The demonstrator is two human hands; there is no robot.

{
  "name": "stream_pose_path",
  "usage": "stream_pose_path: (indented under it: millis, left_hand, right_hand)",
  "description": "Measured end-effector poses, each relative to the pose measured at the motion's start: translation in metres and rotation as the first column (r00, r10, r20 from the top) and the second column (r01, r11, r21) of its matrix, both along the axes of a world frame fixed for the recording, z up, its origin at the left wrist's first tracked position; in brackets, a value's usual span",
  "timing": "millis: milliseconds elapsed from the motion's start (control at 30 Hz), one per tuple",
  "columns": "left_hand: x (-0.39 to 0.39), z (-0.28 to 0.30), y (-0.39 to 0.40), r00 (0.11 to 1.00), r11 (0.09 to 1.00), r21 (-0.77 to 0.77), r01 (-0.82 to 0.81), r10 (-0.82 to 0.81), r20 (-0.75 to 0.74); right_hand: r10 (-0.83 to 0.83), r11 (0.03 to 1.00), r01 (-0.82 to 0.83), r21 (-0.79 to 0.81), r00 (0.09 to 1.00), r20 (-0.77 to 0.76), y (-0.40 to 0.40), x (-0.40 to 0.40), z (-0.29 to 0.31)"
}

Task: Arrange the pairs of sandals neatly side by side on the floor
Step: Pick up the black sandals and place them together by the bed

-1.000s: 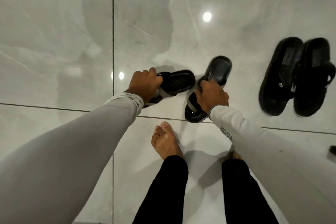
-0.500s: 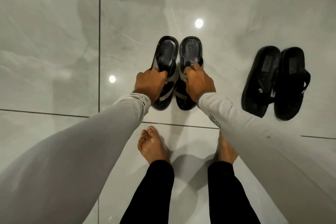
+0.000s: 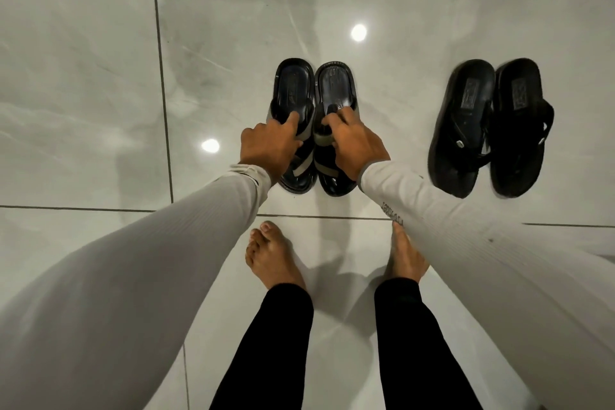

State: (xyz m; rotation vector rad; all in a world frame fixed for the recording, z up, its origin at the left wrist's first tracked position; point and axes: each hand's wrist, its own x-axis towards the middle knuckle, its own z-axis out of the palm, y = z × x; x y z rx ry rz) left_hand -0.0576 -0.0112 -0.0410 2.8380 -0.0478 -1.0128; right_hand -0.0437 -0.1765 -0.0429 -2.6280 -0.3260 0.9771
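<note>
Two glossy black sandals with grey straps lie side by side on the floor, heels pointing away from me. My left hand [image 3: 269,146] curls over the strap of the left sandal [image 3: 294,90]. My right hand [image 3: 356,143] holds the strap of the right sandal [image 3: 336,85], its fingertips on the footbed. The two sandals touch along their inner edges. To the right, a second pair rests together: a matte black flip-flop [image 3: 462,116] and its twin [image 3: 519,123], slightly tilted. My hands hide the front straps of the first pair.
The floor [image 3: 100,93] is shiny light grey marble tile with dark grout lines. My bare feet [image 3: 271,260] stand just behind the sandals, on the near side of a grout line. Ceiling lights reflect as bright spots.
A second ago the two strapped sandals were apart and angled. I brought them together, parallel and touching, and set them on the floor. The flip-flop pair has not moved.
</note>
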Motion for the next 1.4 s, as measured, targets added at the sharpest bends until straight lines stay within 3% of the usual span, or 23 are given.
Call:
stream_pose_path:
  millis: [167,400,700,900,1233,1400]
  left_hand:
    - [-0.024,0.024,0.011,0.999,0.999,0.049,0.0,-0.002,0.046]
    - [-0.031,0.036,0.018,0.971,0.964,0.16,0.211,-0.225,0.077]
    - [-0.012,-0.052,-0.013,0.977,0.982,0.051,0.18,-0.185,0.104]
    - [-0.01,-0.075,0.008,0.981,0.99,0.0,0.138,-0.137,0.135]
    - [0.132,-0.073,0.139,0.974,0.982,0.071,0.173,-0.181,0.138]
    - [0.206,-0.061,0.195,0.988,0.984,0.124,0.127,-0.136,0.066]
  right_hand:
    - [-0.009,0.99,0.017,-0.14,0.998,0.06,-0.015,-0.013,0.022]
    - [0.219,0.932,-0.205,-0.299,0.976,0.014,-0.026,-0.017,0.03]
    - [0.336,0.903,-0.298,-0.309,0.939,0.077,-0.017,-0.009,-0.053]
    - [0.278,0.926,-0.23,-0.299,0.952,0.13,-0.001,-0.004,-0.067]
    - [0.261,0.941,-0.218,-0.26,0.954,0.146,0.127,0.13,-0.066]
    - [0.221,0.96,-0.179,-0.216,0.958,0.184,0.2,0.2,-0.069]
